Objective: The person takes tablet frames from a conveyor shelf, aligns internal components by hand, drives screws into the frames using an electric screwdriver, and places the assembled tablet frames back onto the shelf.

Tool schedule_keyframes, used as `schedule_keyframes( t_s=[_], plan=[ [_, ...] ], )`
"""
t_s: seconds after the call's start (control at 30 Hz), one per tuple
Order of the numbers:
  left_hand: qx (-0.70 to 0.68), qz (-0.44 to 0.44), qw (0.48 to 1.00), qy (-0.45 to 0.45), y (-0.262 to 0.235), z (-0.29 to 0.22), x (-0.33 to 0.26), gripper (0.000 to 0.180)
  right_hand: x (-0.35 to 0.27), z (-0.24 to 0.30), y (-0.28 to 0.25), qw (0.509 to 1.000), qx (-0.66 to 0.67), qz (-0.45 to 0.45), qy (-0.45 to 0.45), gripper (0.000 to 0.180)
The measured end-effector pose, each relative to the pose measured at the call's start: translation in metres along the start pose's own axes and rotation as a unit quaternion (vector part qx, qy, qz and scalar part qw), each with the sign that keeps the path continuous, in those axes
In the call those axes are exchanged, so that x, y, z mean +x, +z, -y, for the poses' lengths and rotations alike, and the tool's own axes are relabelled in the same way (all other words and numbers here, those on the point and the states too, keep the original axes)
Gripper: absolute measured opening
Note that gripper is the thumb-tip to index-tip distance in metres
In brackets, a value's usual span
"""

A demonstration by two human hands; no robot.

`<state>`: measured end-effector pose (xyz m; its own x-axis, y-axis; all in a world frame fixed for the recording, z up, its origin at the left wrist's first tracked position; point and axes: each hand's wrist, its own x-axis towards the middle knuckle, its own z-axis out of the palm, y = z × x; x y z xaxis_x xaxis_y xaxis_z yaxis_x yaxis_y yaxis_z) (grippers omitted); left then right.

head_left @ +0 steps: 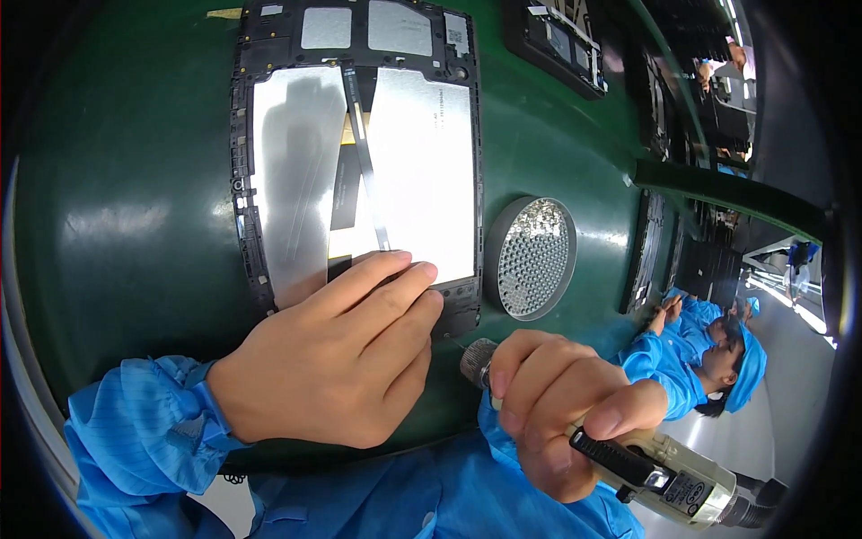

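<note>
A green work surface (117, 225) carries an opened tablet chassis (359, 153) and a round screw tray (532, 258).

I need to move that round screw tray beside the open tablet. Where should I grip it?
Judging by its shape, grip the round screw tray by its raised rim, fingers on opposite edges, coming from above on its right side; the open tablet crowds its left.

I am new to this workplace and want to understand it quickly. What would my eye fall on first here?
First, the opened tablet with two silvery panels, lying at top centre on the green conveyor. The left hand presses flat on its lower edge, while the right hand grips an electric screwdriver near its lower right corner. Right of the tablet stands a round screw tray.
</note>
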<state>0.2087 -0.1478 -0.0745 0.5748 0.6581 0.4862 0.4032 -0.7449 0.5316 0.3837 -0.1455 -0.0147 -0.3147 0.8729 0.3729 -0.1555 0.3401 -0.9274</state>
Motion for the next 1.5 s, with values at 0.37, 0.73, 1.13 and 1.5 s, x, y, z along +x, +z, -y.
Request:
schedule_keyframes(
  t_s=[0.37,0.73,1.13,1.5],
  plan=[
    [0.017,-0.017,1.0,0.005,-0.002,0.002,-0.004,0.007,0.001,-0.005,0.002,0.999,0.007,0.038,0.02,0.034],
    [0.021,0.013,1.0,-0.003,-0.01,0.0,-0.003,0.008,0.005,-0.006,0.008,0.999,-0.011,0.052,-0.002,0.033],
    [0.057,0.063,0.996,0.039,-0.011,-0.004,-0.004,0.008,-0.002,0.011,-0.087,0.986,-0.112,-0.111,-0.056,0.032],
    [0.045,0.055,0.997,-0.006,-0.013,-0.01,-0.01,0.017,-0.023,0.005,-0.125,0.979,-0.099,-0.155,-0.086,0.035]
  ],
)
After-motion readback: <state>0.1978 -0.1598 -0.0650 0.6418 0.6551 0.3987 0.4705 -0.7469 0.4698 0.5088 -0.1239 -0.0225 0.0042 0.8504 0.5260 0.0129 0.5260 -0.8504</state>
